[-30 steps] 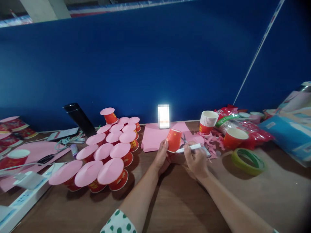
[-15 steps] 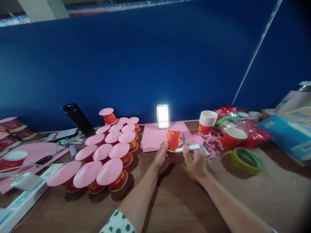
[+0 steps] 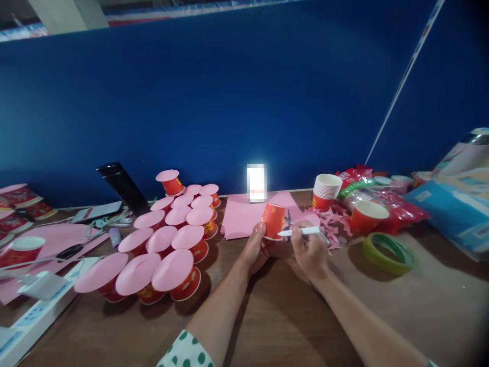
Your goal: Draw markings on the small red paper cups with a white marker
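Note:
My left hand [image 3: 254,248] is closed around a red paper cup [image 3: 273,221] with yellow print, held rim down just above the table. In my right hand [image 3: 310,251] is a white pen [image 3: 303,231], pinched between thumb and fingers, its tip pointing left at the lower side of the cup near the rim. Behind the cup lie stacked sheets of pink paper [image 3: 239,216]. A pair of scissors [image 3: 289,218] rests on them, partly hidden by my right hand. Pink paper scraps [image 3: 333,227] lie to the right of that hand.
At left stand several upturned red cups topped with pink discs [image 3: 172,270], a black flask [image 3: 124,188] and a power strip [image 3: 42,311]. At right are stacked cups [image 3: 326,191], a single cup [image 3: 369,216], green tape [image 3: 387,253] and a red plastic bag [image 3: 401,209]. A blue partition [image 3: 229,92] rises behind.
My right hand and the pen have shifted slightly right, so the pen tip sits a little farther right. The cup in my left hand has moved only slightly.

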The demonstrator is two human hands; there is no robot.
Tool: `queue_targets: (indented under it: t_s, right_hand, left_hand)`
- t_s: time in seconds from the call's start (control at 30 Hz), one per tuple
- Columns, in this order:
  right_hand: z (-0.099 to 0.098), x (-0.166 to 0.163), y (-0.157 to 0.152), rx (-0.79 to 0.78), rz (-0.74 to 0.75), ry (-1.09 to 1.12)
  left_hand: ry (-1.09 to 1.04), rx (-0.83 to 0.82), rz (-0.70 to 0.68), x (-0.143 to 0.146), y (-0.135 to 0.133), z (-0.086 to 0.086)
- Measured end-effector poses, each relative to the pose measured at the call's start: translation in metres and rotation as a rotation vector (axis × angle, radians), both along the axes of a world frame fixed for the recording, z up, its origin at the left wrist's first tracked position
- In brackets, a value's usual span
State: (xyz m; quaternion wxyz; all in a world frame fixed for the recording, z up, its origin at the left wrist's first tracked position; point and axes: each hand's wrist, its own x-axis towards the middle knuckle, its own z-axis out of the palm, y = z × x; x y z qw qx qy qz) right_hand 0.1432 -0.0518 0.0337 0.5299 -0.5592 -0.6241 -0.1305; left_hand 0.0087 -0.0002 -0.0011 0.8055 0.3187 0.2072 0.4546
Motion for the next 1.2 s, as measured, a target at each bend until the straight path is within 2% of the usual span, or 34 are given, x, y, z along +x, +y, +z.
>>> queue_targets:
  t_s: [0.43,0.6,0.9,1.2]
  right_hand:
    - [0.001,-0.002,0.001,-0.034,0.061,-0.012]
    - [0.000,-0.002,0.002,-0.032,0.068,0.002]
    - [0.001,-0.002,0.002,-0.019,0.046,0.012]
    - [0.001,0.001,0.001,0.002,0.003,0.023]
  left_hand:
    - [-0.012,-0.056,0.061,0.001,-0.002,0.007]
    - [-0.005,-0.009,0.088,0.000,-0.004,0.007]
    - [0.037,0.007,0.065,-0.001,-0.006,0.011]
    - [0.003,0.027,0.009,-0.001,-0.005,0.006]
